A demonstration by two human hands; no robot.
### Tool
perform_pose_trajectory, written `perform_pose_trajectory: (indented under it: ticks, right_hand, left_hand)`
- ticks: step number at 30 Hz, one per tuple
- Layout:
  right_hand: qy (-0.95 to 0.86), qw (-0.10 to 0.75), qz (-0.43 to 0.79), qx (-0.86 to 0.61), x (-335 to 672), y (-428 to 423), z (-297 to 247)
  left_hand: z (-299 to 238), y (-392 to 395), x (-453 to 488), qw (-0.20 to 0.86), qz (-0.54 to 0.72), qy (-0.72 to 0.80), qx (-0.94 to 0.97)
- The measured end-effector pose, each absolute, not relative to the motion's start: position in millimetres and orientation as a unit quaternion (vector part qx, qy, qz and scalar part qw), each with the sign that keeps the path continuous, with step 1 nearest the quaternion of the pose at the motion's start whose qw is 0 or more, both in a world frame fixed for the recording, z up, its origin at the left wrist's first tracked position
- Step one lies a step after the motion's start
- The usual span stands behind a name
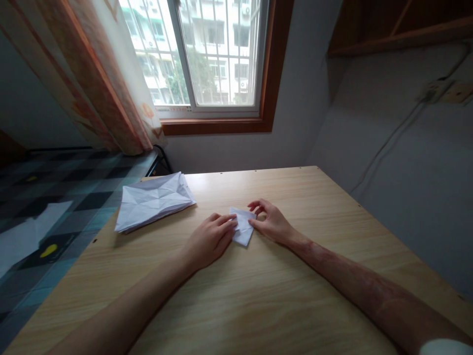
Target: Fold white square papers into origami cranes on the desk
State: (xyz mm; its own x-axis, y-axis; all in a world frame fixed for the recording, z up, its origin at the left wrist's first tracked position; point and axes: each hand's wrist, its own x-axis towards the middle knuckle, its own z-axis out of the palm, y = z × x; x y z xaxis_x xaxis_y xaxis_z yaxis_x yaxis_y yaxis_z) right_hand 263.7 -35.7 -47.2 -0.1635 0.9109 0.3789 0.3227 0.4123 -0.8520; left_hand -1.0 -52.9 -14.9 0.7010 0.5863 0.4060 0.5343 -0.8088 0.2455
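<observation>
A small folded piece of white paper [244,231] lies on the wooden table [281,296], between my two hands. My left hand [213,236] rests on its left edge, with the fingertips pressed down on the paper. At the paper's right edge, my right hand [271,221] has its thumb on the sheet and its fingers curled over the upper right corner. The right hand's fingertips are small in view, but thumb and forefinger appear to pinch the paper's edge.
A stack of creased white paper sheets [157,199] sits at the table's back left. Left of the table is a bed with a checked cover [92,199], with loose white paper [33,236] on it. A window [221,59] and wall stand behind. A cable [388,140] hangs on the right wall.
</observation>
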Motion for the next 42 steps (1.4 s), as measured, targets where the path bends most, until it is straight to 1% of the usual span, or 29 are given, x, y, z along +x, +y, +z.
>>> perform_pose_trajectory:
  ticks: [5, 7, 10, 14, 18, 26, 31, 35, 38, 42]
  right_hand:
    - [-0.714, 0.48, 0.328, -0.391, 258.4, -43.2, -42.2]
    - [-0.73, 0.466, 0.338, -0.367, 256.3, -47.7, -37.1]
    - [-0.767, 0.431, 0.313, -0.359, 255.0, -53.1, -29.9]
    - [-0.791, 0.411, 0.294, -0.345, 255.5, -54.8, -26.5]
    - [-0.785, 0.408, 0.3, -0.356, 256.4, -52.2, -29.6]
    - [-0.805, 0.41, 0.283, -0.322, 257.7, -49.2, -33.8]
    - [-0.825, 0.398, 0.241, -0.32, 257.8, -52.1, -35.2]
    - [-0.831, 0.384, 0.227, -0.332, 257.6, -55.6, -32.0]
    - [-0.842, 0.366, 0.221, -0.33, 261.3, -57.8, -24.1]
    - [-0.891, 0.306, 0.197, -0.273, 268.5, -59.1, -12.1]
  left_hand:
    - [-17.6, -47.2, -2.4, 0.088, 0.245, 0.298, 0.918]
    - [-19.2, -44.6, -3.5, 0.105, 0.253, 0.304, 0.913]
    - [-21.9, -41.8, -4.8, 0.119, 0.265, 0.318, 0.903]
    - [-22.8, -41.4, -4.9, 0.104, 0.254, 0.329, 0.903]
    - [-22.5, -42.6, -4.4, 0.088, 0.231, 0.33, 0.911]
    - [-29.0, -41.9, -6.8, 0.075, 0.196, 0.332, 0.92]
    - [-26.9, -40.7, -6.9, 0.047, 0.201, 0.308, 0.929]
    - [-19.6, -41.9, -5.7, 0.049, 0.217, 0.29, 0.931]
    - [-13.9, -44.8, -6.4, 0.067, 0.227, 0.294, 0.926]
    - [-5.2, -49.3, -9.7, 0.09, 0.212, 0.282, 0.931]
